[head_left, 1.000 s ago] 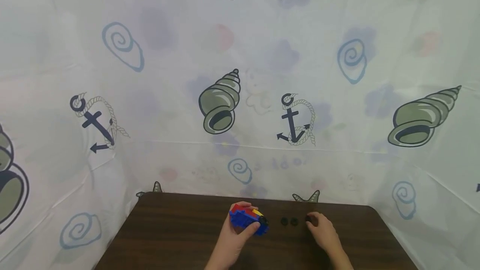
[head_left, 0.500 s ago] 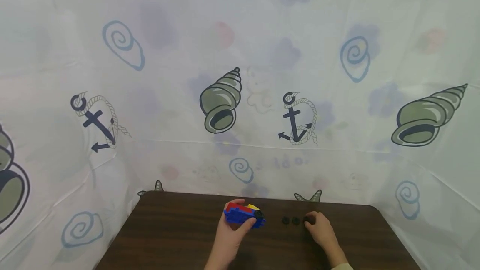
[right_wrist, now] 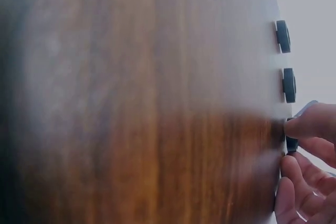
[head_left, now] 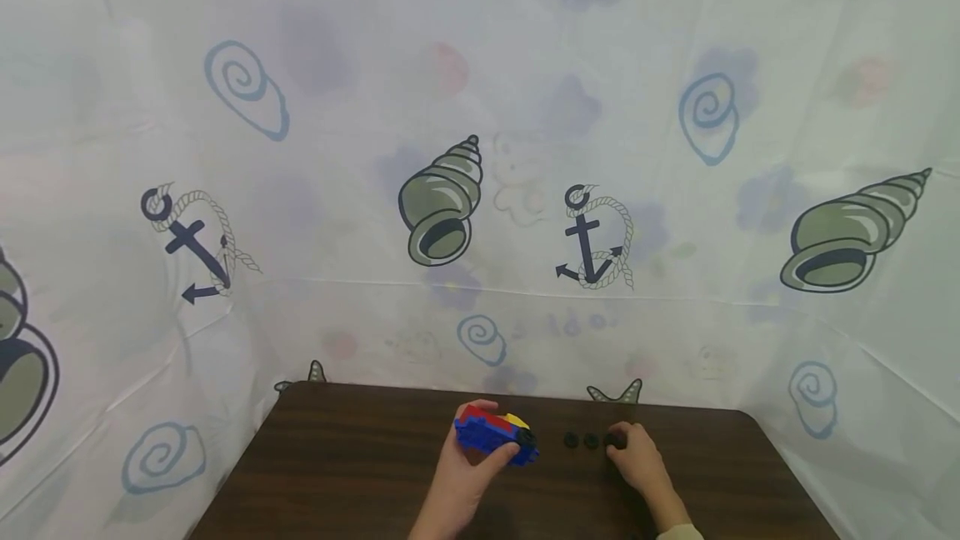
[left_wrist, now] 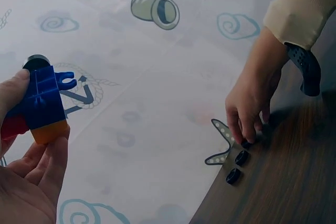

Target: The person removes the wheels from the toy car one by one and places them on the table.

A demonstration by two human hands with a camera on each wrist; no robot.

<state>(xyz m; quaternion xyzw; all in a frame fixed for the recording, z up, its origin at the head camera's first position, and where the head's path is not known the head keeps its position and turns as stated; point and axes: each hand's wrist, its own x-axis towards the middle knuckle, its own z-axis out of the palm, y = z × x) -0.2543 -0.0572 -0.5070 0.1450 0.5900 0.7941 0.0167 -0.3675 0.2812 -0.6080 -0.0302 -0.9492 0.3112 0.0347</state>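
My left hand [head_left: 461,477] grips a toy car [head_left: 480,433] of blue, red and yellow plastic blocks, held up off the table. One black wheel [left_wrist: 38,61] sits on the car near my thumb, and a blue clip [left_wrist: 67,81] sticks out of its side. On the table to the right, my right hand [head_left: 640,458] pinches a small black wheel [right_wrist: 292,143] between thumb and fingers, partly covered by them. Two more black wheels, a nearer one [right_wrist: 289,85] and a farther one [right_wrist: 283,36], stand in a row to its left.
A dark wood-grain table [head_left: 337,457] lies under both hands. White cloth [head_left: 337,190] printed with shells and anchors hangs behind the table and at its sides. A dark strap [left_wrist: 304,69] goes round the right wrist, below a pale sleeve [left_wrist: 304,9].
My right hand has slid its wheel a little left, closer to the other two. The left hand has tilted the toy car slightly while holding it in nearly the same place.
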